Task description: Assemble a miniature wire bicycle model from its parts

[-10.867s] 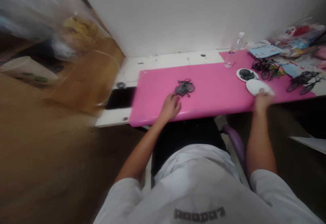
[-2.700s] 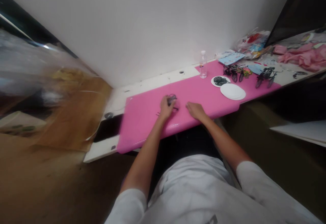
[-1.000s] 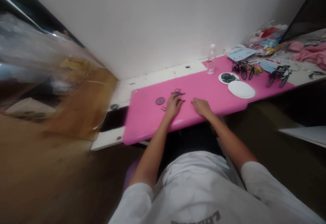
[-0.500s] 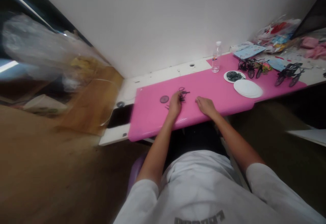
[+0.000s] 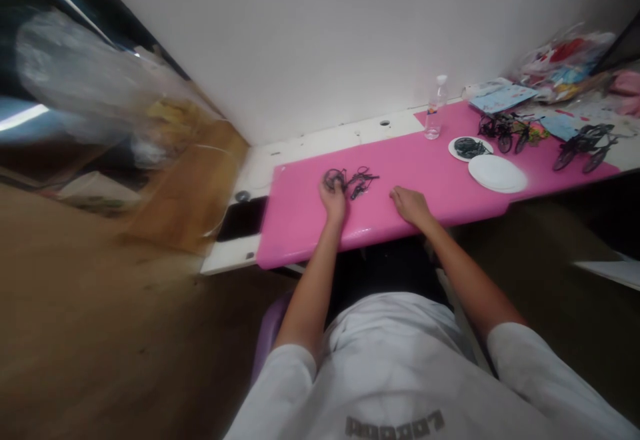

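Note:
My left hand [image 5: 332,201] is closed on a small dark toy bicycle wheel [image 5: 331,177], with the thumb lying over its lower part. Just right of that wheel, several thin black bicycle parts [image 5: 361,182] lie loose on the pink mat [image 5: 300,227]. My right hand [image 5: 412,207] rests on the mat further right, fingers curled together. Whatever its fingertips may hold is too small to make out.
A clear bottle [image 5: 433,113] stands by the wall. To the right are a white plate of dark parts [image 5: 453,151], stacked white plates [image 5: 497,175] and assembled toy bicycles [image 5: 583,149]. A dark rectangular panel [image 5: 243,219] lies left of the mat.
My left hand has moved left from the loose black parts and taken hold of the wheel that lay on the mat. My right hand stays curled in nearly the same place.

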`<action>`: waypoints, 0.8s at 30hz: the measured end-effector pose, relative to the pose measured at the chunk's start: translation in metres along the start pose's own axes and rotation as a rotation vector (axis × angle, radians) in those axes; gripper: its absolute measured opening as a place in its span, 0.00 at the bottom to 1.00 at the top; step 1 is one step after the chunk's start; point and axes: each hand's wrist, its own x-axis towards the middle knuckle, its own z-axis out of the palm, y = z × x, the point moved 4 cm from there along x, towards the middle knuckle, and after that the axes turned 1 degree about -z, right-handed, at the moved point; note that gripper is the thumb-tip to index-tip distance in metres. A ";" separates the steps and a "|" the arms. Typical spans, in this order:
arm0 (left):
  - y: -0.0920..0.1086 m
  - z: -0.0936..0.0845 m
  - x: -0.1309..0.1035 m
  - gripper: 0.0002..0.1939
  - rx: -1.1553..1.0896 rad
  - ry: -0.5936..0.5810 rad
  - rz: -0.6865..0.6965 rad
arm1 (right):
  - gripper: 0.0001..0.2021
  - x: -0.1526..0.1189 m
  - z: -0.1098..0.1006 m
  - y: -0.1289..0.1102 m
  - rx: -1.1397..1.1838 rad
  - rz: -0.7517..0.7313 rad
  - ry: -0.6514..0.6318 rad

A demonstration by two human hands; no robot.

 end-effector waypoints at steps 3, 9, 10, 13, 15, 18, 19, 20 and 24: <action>-0.001 -0.002 0.001 0.19 -0.013 0.062 -0.048 | 0.25 0.001 0.001 0.000 -0.005 0.011 -0.001; 0.000 0.001 -0.002 0.16 -0.187 0.027 -0.156 | 0.26 0.002 0.001 0.000 0.011 0.010 0.001; 0.001 0.002 -0.003 0.16 -0.214 0.013 -0.168 | 0.25 0.002 0.001 0.000 0.011 0.009 0.001; 0.005 0.004 -0.007 0.19 -0.220 0.006 -0.201 | 0.25 0.002 0.002 0.001 0.004 0.010 0.001; 0.007 0.003 -0.009 0.23 -0.217 0.008 -0.214 | 0.25 0.003 0.003 0.001 -0.001 0.007 0.002; 0.007 0.003 -0.009 0.28 -0.232 -0.010 -0.214 | 0.25 0.004 0.005 0.003 -0.004 -0.003 0.011; 0.005 0.002 -0.009 0.30 -0.232 -0.018 -0.215 | 0.24 0.004 0.006 0.003 -0.004 -0.006 0.013; 0.003 0.002 -0.008 0.31 -0.227 -0.025 -0.219 | 0.24 0.004 0.006 0.004 -0.003 -0.006 0.014; -0.009 0.002 -0.002 0.40 -0.175 -0.068 -0.209 | 0.25 0.004 0.007 0.005 -0.002 -0.002 0.011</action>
